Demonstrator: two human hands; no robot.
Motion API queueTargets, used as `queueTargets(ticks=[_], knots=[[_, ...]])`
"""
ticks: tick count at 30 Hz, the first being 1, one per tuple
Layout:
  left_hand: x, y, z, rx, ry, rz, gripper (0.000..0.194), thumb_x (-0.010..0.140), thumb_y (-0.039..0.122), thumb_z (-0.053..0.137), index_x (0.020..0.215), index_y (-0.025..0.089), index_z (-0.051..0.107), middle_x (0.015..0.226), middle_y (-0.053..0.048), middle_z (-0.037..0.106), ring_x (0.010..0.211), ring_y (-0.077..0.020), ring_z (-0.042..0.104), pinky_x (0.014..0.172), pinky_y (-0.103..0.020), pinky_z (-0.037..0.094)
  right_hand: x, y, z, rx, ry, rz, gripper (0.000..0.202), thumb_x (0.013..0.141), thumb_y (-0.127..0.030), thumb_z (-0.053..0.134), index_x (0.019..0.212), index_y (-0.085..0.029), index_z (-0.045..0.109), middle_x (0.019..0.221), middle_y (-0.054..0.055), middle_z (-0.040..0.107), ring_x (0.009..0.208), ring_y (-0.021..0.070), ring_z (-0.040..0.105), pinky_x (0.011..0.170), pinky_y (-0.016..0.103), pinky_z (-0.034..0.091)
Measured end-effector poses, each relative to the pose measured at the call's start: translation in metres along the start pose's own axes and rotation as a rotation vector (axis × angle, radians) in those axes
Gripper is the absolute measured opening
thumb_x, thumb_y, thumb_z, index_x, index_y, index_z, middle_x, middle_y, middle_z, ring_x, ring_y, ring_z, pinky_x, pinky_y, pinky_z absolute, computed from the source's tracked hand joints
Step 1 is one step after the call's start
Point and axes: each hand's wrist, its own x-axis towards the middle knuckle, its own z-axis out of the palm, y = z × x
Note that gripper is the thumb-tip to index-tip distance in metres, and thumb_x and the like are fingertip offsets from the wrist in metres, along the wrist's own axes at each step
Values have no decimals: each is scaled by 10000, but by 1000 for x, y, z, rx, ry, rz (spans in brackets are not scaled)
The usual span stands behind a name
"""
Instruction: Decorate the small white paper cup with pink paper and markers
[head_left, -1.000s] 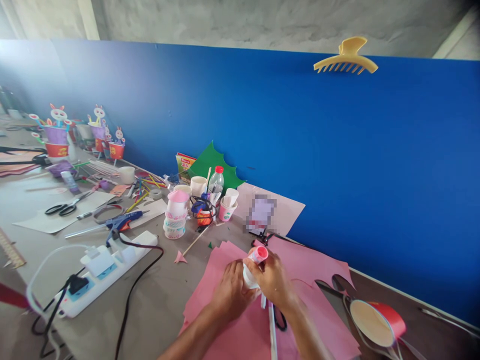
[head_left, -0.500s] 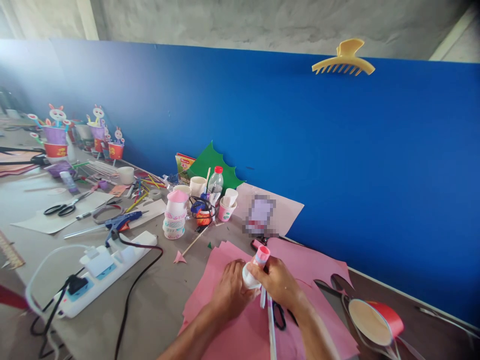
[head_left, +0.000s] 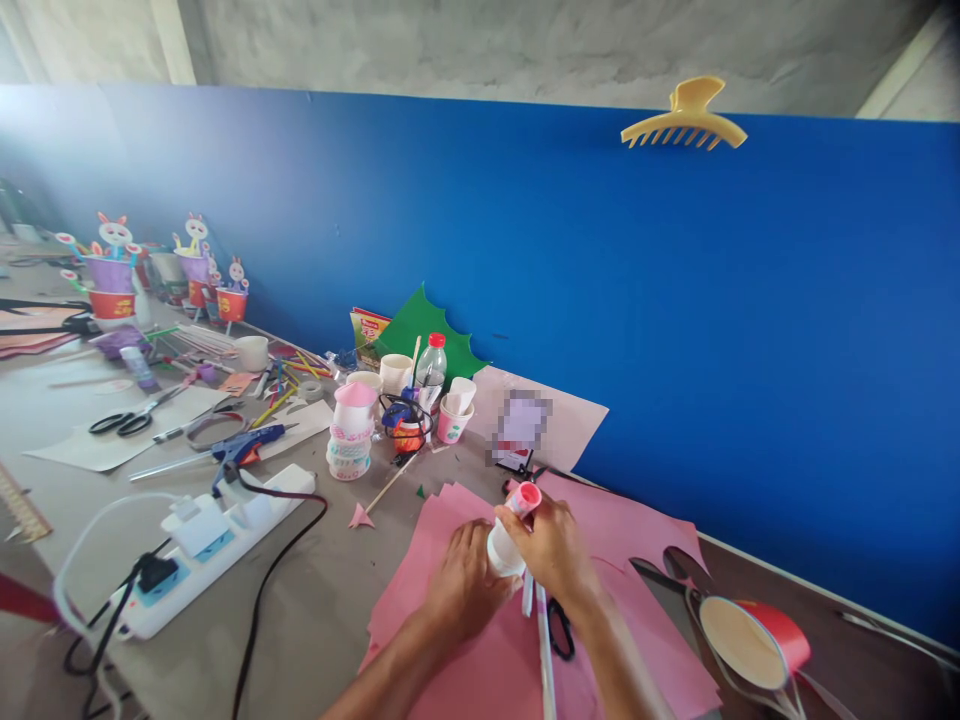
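1. My right hand [head_left: 551,550], lower centre of the frame, is wrapped around a small white paper cup [head_left: 504,552]. Thumb and fingers clamp its side so it sits tilted, with the pink-capped end [head_left: 527,495] aimed up and away.
2. My left hand [head_left: 466,582], just left of it, is curled against the cup's lower end. It looks like a bracing grip, so the cup can't turn. I can't tell how much of the cup its fingers cover.
3. The cup is off the counter, held between both hands above the pink paper sheets [head_left: 420,560].
4. The pink sheets are spread flat under the hands at lower centre, probably as a work mat and stock.
5. A white stick [head_left: 541,650] and black scissors [head_left: 559,630] lie on the pink paper just under my right wrist, close for reach.
6. Lower right: a red roll of tape [head_left: 757,640] lies on its side, well apart from the hands.
7. Centre of the frame: a stack of decorated cups with a pink cone top [head_left: 351,430], a water bottle [head_left: 432,365] and small cups are grouped against the blue partition [head_left: 750,350].
8. Left: a blue glue gun [head_left: 244,443] lies near the white power strip [head_left: 217,540], its cord running there.
9. Upper right: a yellow hair claw [head_left: 686,115] is clipped on the partition's top edge.
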Motion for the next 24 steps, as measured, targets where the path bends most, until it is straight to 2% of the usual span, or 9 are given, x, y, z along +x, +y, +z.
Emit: queueTargets(ticks=[5,8,14,20,24], knots=[[1,6,-6,20,-44,-73,414,699,202,647,1095,156,538,1102,-153,655,1042,-333,617,917,-494,511,-2,2,-6,-102,-4,76,233,905,-349,574,731,-210,644,699,70,735,640,236,691,640,304,405],[1,8,-9,18,-53,-55,335,719,213,635,1040,175,546,1067,-137,656,1018,-322,616,902,-485,514,-6,2,-13,-128,-5,92,228,897,-350,585,719,-223,649,663,65,730,635,240,696,613,301,381],[0,8,-13,-14,-83,-24,402,745,228,649,1128,175,539,1109,-144,645,1052,-327,604,932,-494,499,-13,-2,-21,-138,-32,138,249,870,-344,606,645,-241,629,601,63,713,598,245,683,552,301,338],[0,12,-17,-34,-102,-6,345,765,225,647,1094,176,553,1140,-154,640,1082,-331,598,952,-509,491,-19,-9,-21,3,-116,179,333,860,-345,572,546,-238,545,543,59,677,525,208,631,510,288,334],[0,12,-17,-29,-93,-24,311,754,220,652,1045,176,553,1093,-149,647,1067,-335,607,913,-500,515,-15,-5,-21,213,-227,252,357,849,-429,551,557,-225,542,539,47,657,540,211,630,513,283,391]])
